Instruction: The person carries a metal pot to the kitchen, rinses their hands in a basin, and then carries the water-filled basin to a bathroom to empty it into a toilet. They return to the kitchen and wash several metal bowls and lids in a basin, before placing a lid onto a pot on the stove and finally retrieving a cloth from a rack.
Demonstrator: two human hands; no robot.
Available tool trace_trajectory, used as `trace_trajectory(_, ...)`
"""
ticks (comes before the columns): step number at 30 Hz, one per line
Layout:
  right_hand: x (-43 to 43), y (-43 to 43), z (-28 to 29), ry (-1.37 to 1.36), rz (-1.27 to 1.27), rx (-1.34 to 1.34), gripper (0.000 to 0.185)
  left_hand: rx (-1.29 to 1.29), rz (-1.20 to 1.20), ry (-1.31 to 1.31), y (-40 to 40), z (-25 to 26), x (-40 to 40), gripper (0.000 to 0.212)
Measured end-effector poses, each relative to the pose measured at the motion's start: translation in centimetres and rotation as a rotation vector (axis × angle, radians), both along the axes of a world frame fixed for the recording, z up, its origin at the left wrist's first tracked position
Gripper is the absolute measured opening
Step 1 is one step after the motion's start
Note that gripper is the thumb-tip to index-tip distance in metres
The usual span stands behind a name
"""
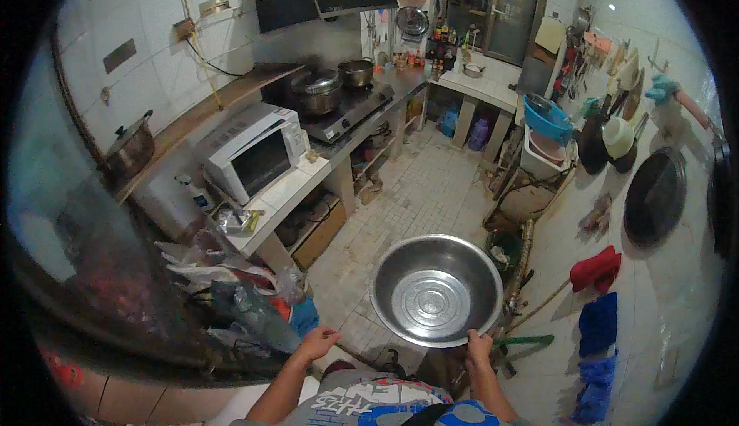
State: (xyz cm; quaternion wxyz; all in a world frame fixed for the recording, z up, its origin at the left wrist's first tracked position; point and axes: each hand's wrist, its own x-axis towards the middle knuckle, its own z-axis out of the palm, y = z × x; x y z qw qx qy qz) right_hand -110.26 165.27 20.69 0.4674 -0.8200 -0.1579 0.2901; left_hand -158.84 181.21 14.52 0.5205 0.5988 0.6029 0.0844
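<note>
A wide stainless steel basin (384, 264) tilts in front of me, its inside bare and shiny with ringed circles on the bottom. My right hand (479, 345) grips the basin's near rim at the lower right. Away from the basin, my left hand (319, 342) hangs at the lower left with the fingers slightly curled; I see nothing in it. It is nearest to a blue cloth or bag (305, 315) beside a heap of plastic bags (248, 310).
A tiled counter on the left bears a microwave oven (260, 154) and a gas stove (352, 114) with pots. Pans (655, 195) and cloths (597, 325) hang on the right wall. Below them stand a branch (522, 258) and a rack with basins (545, 120). Tiled floor (415, 183) lies between.
</note>
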Motion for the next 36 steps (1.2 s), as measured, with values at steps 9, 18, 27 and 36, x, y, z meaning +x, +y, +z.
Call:
trace_trajectory(9,11.0,20.2,-6.5,0.303,-0.09,0.144,0.034,-0.2,0.06,0.006,25.3,-4.2,6.8,0.046)
trace_trajectory(18,19.1,44.0,-2.0,0.328,-0.239,0.083,0.021,0.327,-0.367,-0.003,62.4,-3.4,30.5,0.053)
trace_trajectory(27,35.4,67.4,-4.6,0.43,-0.3,0.31,0.014,0.331,-0.491,-0.195,85.7,2.0,48.9,0.055)
trace_trajectory(36,58.3,94.5,-6.0,0.522,-0.341,0.156,0.015,0.203,-0.378,0.124,102.7,-2.9,52.0,0.062)
